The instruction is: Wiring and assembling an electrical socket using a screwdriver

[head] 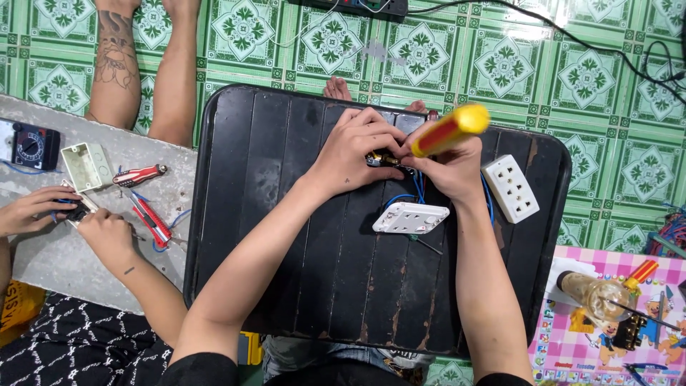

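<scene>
At the far left of the frame, another person's two hands work on a small part over a grey board. Near them lie a white box, a dark meter and red tools.

In the middle sits a black table. The person's left hand is in the upper middle of the frame. Its fingers are pinched tight on a small dark part with blue wires coming out of it.

Just right of it, touching it, is the right hand. It is closed around a screwdriver with a yellow and red handle, and the tip points down at the small part.

Below the hands lies a white socket plate, joined to the blue wires. Another white socket lies to the right, near the table's edge.

At the lower right is a pink checked mat with a clear bulb and small tools on it. The floor has green tiles.
</scene>
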